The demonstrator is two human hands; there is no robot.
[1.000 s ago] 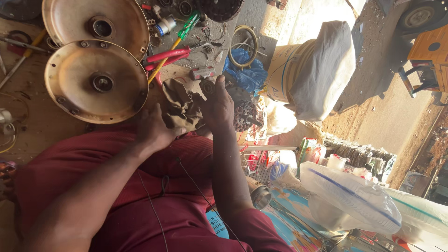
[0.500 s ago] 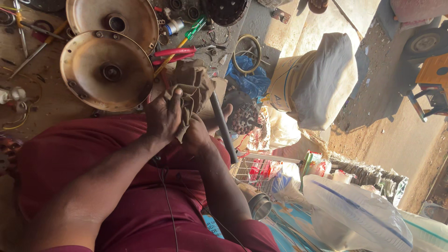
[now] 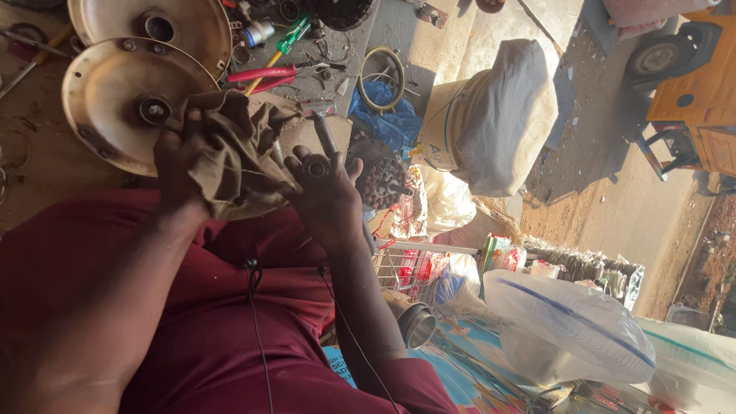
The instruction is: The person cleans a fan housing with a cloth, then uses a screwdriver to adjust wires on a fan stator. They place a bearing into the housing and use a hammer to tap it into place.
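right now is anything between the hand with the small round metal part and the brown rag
Nothing visible. The right hand holds the small round metal part right beside the brown rag, which the left hand grips. The rag's edge lies against the right hand; a hammer lies just behind, not between them.

Warm sun is shining across the dirt ground (image 3: 613, 207). A big white sack (image 3: 498, 115) is sitting in the light. An orange cart (image 3: 694, 84) is standing at the top right corner. Clear plastic bags (image 3: 567, 330) are lying at the lower right.
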